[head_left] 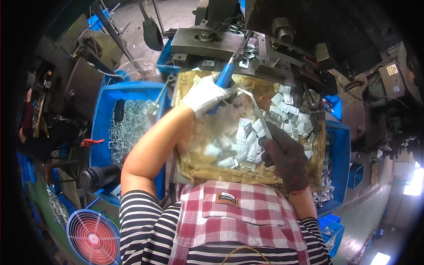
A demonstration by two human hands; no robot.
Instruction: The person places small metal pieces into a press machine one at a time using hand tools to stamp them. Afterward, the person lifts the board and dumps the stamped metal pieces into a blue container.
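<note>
My left hand (205, 94), in a white glove with dark fingertips, is closed around a blue-handled tool (225, 75) with a metal end that points toward the press. In a dark glove, my right hand (287, 160) grips long metal tweezers (259, 111). Their bent tip reaches close to the left fingertips; whether it pinches anything is too small to tell. Small rectangular metal parts (247, 134) lie piled beside my right hand on a worn yellow-brown work board (194, 165). More of these parts rest on the metal die bed (260, 66) beyond.
A blue crate (95, 128) of thin metal frames stands to the left, and another blue crate (343, 163) with metal pieces to the right. Heavy press parts (304, 26) overhang the far side. A red fan (93, 238) sits at the lower left. Another person (55, 137) is at far left.
</note>
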